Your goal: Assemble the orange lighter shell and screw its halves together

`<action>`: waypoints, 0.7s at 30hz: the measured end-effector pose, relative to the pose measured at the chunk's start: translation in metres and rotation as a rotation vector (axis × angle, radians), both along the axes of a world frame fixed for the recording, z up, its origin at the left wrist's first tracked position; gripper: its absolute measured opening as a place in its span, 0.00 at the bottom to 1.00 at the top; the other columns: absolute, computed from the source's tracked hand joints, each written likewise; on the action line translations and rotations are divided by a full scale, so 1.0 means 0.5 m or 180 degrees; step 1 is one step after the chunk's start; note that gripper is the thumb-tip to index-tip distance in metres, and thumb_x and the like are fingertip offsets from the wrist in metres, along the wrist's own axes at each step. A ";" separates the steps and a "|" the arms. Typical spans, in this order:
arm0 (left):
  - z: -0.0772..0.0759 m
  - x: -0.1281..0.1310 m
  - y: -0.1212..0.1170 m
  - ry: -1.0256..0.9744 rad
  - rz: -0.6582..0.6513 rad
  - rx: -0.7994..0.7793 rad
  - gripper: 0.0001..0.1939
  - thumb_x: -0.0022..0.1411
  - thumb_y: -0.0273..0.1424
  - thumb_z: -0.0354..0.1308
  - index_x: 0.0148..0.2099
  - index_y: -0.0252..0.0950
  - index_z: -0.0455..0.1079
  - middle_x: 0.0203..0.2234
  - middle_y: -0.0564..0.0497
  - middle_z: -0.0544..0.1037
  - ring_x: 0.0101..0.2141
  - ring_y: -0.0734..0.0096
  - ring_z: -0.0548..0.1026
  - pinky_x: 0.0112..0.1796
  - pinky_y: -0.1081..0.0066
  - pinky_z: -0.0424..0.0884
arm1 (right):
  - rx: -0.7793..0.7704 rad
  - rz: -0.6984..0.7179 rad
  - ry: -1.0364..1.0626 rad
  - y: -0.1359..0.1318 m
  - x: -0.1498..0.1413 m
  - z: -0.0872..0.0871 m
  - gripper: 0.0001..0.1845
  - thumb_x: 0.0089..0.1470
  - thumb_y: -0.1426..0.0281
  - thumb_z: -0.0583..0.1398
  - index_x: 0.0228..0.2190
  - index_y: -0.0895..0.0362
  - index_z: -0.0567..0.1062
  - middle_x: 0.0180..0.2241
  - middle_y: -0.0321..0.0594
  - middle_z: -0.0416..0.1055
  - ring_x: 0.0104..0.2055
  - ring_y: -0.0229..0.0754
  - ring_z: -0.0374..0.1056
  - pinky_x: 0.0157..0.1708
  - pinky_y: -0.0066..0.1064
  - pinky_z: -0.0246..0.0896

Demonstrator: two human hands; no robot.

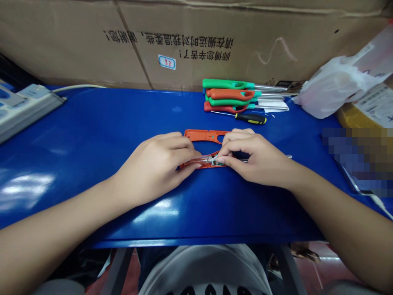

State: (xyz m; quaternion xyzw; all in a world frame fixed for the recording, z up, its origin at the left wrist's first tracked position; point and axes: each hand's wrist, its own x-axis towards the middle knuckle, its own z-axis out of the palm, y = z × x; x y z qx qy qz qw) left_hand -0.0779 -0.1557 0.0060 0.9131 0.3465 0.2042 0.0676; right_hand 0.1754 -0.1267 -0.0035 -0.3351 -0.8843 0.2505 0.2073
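Observation:
An opened orange stick lighter lies on the blue table, its lower half-shell [204,165] holding a clear fuel tank [202,159] and small inner parts. My left hand [162,162] is closed round the tank end of this half, thumb in front and fingers behind. At its middle, beside a whitish fitting, my right hand [253,153] pinches a small part that the fingertips mostly cover. The metal tube [289,156] sticks out to the right, partly hidden under the right hand. Just behind lies the other orange half-shell [202,135], its inner side up.
Several closed green and orange lighters [231,96] are piled at the back, with a black-and-yellow screwdriver [250,118] in front. A cardboard box [92,49] walls off the rear. A power strip [30,106] sits left, a white plastic bag [331,86] right.

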 end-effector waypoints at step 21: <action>-0.015 -0.006 0.026 -0.0020 0.0086 -0.0822 0.08 0.65 0.34 0.66 0.46 0.41 0.83 0.38 0.50 0.85 0.39 0.64 0.81 0.42 0.67 0.75 | 0.0572 -0.0517 -0.0078 0.003 0.008 0.012 0.07 0.62 0.70 0.60 0.31 0.52 0.78 0.36 0.39 0.77 0.42 0.46 0.72 0.46 0.42 0.54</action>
